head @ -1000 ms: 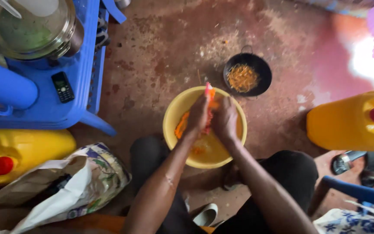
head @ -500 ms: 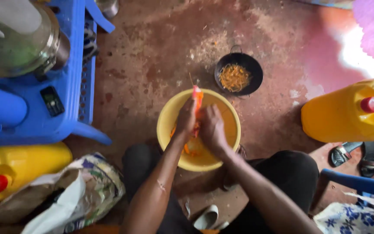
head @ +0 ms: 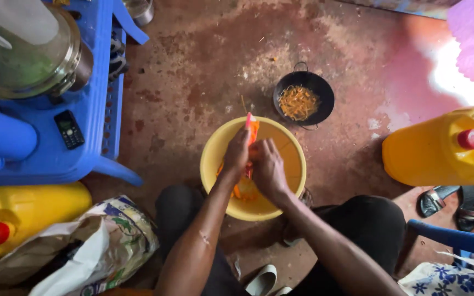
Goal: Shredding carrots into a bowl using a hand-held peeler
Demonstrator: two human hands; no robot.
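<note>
Both hands are working over one yellow bowl [head: 292, 181] sitting on the reddish floor [head: 193, 82] between the person's knees; the left hand [head: 237, 156] is closing around an upright orange grater [head: 252, 129] with a pink tip, holding it tilted against the bowl's far rim; the right hand [head: 267, 170] is curling tightly just beside it, pressing something orange against the grater, though what exactly the fingers are gripping is hidden; orange shreds [head: 243, 189] are lying in the bowl's bottom under the wrists.

Just beyond the bowl, one small black pan [head: 322, 93] is sitting on the floor, holding a heap of orange gratings [head: 298, 102]; the pan and bowl are near but not touching.

Two yellow jerrycans with red caps are showing: one [head: 440, 151] at the right edge, one [head: 23, 211] at lower left. One blue plastic chair [head: 56, 159] is standing at the left, carrying one lidded metal pot [head: 28, 60] and one small black phone [head: 69, 129]. One crumpled printed sack [head: 100, 246] is lying by the left knee; one dark sandal [head: 448, 200] is resting under the right jerrycan; one white shoe [head: 261, 280] is peeking out at the bottom edge.
</note>
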